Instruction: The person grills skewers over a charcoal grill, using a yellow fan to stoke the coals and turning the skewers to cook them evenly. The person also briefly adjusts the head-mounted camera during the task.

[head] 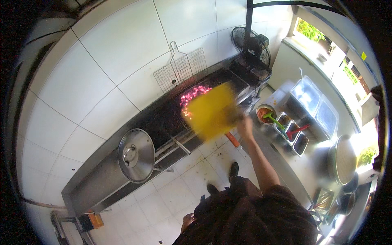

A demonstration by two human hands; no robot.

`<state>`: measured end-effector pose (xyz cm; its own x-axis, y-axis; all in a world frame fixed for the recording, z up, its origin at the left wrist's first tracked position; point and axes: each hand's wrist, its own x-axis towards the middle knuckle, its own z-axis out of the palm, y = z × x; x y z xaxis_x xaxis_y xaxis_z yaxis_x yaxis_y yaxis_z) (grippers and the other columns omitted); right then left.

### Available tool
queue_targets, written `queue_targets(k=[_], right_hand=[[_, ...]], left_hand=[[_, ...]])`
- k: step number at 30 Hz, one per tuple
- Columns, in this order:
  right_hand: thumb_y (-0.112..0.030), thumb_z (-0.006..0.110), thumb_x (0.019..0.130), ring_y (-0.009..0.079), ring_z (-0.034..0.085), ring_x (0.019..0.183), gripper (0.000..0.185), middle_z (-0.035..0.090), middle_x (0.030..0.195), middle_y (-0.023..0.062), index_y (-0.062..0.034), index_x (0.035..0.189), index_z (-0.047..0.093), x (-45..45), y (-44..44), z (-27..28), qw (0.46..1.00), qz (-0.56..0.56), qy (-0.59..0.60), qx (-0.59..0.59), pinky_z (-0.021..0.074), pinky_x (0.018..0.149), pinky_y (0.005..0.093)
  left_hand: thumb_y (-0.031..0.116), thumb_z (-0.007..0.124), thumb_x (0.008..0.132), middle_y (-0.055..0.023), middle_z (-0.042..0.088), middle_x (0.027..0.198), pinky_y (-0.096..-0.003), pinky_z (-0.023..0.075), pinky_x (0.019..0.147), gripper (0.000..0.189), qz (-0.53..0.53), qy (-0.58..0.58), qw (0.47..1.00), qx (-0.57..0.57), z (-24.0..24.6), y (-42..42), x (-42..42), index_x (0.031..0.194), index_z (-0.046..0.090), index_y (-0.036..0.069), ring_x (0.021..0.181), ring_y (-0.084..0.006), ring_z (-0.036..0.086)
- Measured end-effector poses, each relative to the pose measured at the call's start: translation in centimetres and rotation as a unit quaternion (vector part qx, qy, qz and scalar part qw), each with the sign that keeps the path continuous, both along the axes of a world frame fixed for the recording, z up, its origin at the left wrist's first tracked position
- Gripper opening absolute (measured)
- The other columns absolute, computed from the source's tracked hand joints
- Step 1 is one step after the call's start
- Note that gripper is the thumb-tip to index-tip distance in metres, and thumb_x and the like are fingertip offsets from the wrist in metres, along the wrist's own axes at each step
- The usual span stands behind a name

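Note:
My right hand (245, 126) grips a flat yellow sheet (211, 111), blurred by motion, over the charcoal grill (159, 122). Pink-red glowing coals (196, 92) show past the sheet's upper left edge. Just below the sheet sticks out an orange handle (233, 140) with a wire loop; its other end is hidden. My left hand (188, 220) hangs low beside my dark shirt, away from the grill. Its fingers look partly curled, but the shirt hides part of the hand.
Against the tiled wall leans a wire grill basket (180, 69). A round steel lid (137, 155) lies at the grill's left end. A black fan (251, 43) stands beyond. On the right counter are a sauce bowl (265, 114), metal pans (292, 130), clear-lidded containers (315, 101) and a large pot (344, 159).

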<state>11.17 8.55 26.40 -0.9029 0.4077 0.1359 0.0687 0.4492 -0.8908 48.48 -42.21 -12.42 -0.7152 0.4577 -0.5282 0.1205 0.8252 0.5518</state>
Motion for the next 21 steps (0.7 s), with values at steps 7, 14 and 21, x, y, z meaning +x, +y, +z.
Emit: queue_targets(k=[7,14,21], right_hand=[[-0.008,0.055,0.094,0.0153,0.058,0.108,0.027,0.067,0.117,0.0104,0.0000,0.120,0.061,0.6,-6.4,-1.5,0.968,0.230,-0.100,-0.018,0.0433,0.095,0.0320],[-0.015,0.052,0.096,0.0225,0.065,0.096,0.030,0.069,0.109,0.0153,-0.0024,0.122,0.060,-0.6,-0.5,1.4,0.994,-0.053,0.019,-0.090,0.0494,0.085,0.0389],[-0.018,0.054,0.092,0.0277,0.065,0.093,0.028,0.070,0.098,0.0175,-0.0021,0.113,0.064,0.6,-6.7,-3.3,0.970,0.234,0.004,0.062,0.0487,0.080,0.0388]], left_hand=[[0.032,0.064,0.089,-0.0047,0.067,0.116,-0.0340,0.0536,0.083,0.035,-0.005,0.017,1.000,0.014,0.2,0.4,-0.2,0.120,0.064,0.013,0.104,-0.0200,0.064],[0.029,0.058,0.093,-0.0206,0.065,0.112,-0.0480,0.0523,0.085,0.041,0.538,-0.416,0.651,0.337,-0.3,-0.4,0.2,0.126,0.057,0.005,0.100,-0.0331,0.065],[0.027,0.058,0.093,-0.0121,0.066,0.107,-0.0457,0.0518,0.085,0.037,0.511,-0.408,0.697,0.294,-0.8,0.8,0.1,0.126,0.058,0.010,0.093,-0.0289,0.064]])
